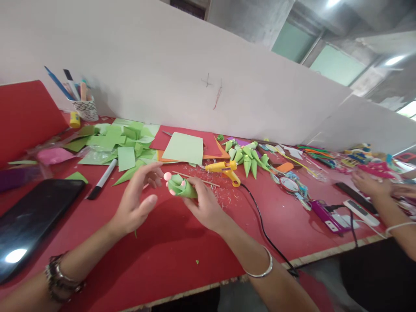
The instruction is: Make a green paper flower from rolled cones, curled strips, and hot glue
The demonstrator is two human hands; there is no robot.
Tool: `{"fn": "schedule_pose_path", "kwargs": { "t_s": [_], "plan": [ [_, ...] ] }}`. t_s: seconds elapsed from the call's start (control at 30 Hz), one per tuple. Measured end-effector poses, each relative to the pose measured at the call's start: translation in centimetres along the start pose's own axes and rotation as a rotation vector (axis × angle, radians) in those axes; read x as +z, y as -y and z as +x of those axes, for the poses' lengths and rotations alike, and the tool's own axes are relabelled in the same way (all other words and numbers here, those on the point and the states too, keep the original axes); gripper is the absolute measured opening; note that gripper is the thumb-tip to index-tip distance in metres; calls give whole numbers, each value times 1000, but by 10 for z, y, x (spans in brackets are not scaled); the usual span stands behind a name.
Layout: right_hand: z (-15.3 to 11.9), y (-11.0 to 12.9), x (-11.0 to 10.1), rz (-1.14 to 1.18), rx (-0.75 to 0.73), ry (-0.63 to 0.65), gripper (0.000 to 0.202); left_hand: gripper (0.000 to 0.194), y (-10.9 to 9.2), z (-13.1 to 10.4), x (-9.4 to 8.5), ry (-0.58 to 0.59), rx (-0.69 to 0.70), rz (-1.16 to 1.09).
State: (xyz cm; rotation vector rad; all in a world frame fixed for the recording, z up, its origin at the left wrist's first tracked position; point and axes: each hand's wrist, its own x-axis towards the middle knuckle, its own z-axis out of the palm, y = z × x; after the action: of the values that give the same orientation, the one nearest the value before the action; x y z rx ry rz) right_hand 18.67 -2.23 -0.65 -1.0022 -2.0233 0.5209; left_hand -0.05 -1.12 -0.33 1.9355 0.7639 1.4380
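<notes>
My right hand [206,203] is closed round a rolled green paper piece [183,187] with small pink balls at its open end, which points left. Just left of it, my left hand [138,201] is held with thumb and fingers apart and nothing between them. Behind my right hand lies a yellow glue gun [224,168], its nozzle pointing left and its black cord running to the front edge. Green paper cones [247,158] are piled beyond the glue gun. A pale green sheet [184,146] rests on red and orange paper behind my hands.
At left are a black phone [35,221], a marker [103,178], green paper pieces [108,139] and a pen cup [86,108]. A purple power socket [329,216] lies at right, near another person's hands [373,184]. A white partition [156,69] rises behind the red table [156,260].
</notes>
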Motion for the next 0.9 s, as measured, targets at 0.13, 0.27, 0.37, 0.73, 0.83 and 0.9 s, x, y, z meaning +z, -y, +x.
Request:
{"fn": "schedule_pose_path", "kwargs": {
  "t_s": [0.13,0.27,0.37,0.73,0.83,0.9],
  "plan": [
    [1,8,1,45,-15,1,24,58,0,-3,7,154,-128,110],
    [2,12,4,94,-50,37,22,34,3,-7,15,184,-202,116],
    [3,12,7,129,-48,102,24,27,8,-8,16,139,-191,99],
    [2,7,4,26,37,220,19,17,2,-5,9,143,-90,194],
    [3,5,4,39,32,229,17,16,1,-5,11,151,-69,231],
    [3,4,5,42,22,211,15,14,3,-6,12,147,-73,254]
  ]
}}
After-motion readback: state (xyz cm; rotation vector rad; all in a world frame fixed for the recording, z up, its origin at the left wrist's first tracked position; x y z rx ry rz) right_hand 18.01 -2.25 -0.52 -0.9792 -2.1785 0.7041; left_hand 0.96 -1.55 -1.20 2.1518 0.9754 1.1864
